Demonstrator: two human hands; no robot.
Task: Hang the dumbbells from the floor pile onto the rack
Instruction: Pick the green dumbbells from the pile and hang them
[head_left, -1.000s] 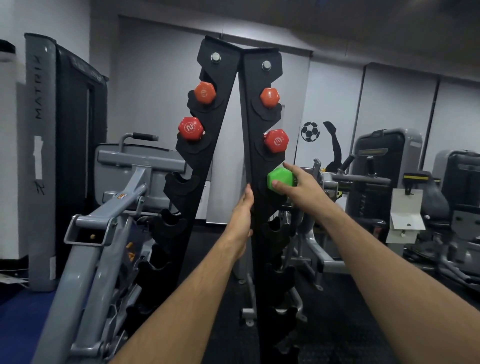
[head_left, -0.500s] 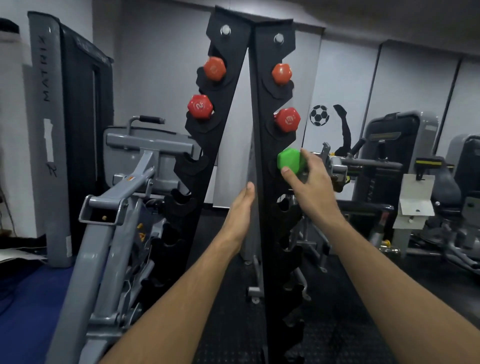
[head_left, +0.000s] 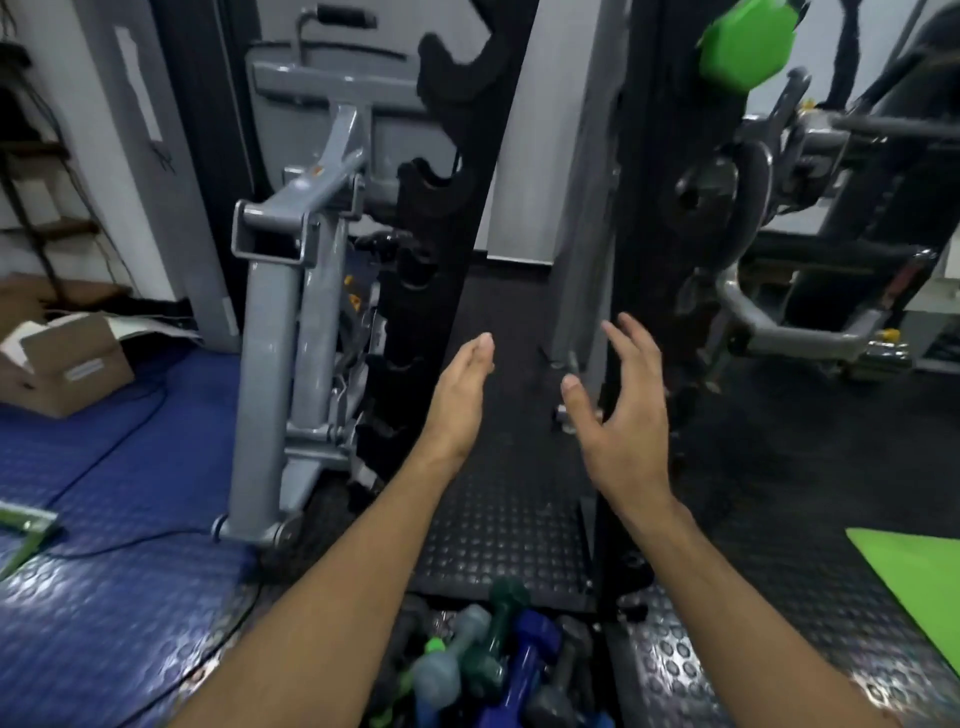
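Note:
A pile of dumbbells lies on the floor at the bottom centre, in grey, dark green, blue and black. The black rack rises in front of me with two uprights and several empty cradles. A green dumbbell hangs on the right upright at the top edge. My left hand and my right hand hover in mid-air between the uprights, above the pile. Both have relaxed, spread fingers and hold nothing.
A grey exercise machine stands close on the left, beside the rack's left upright. A cardboard box and a cable lie on the blue mat. A green mat lies at the right. More gym machines stand behind.
My right hand has let go of the green dumbbell, which stays on the rack. Both hands have dropped away from the uprights, and my view has tilted down to the floor pile.

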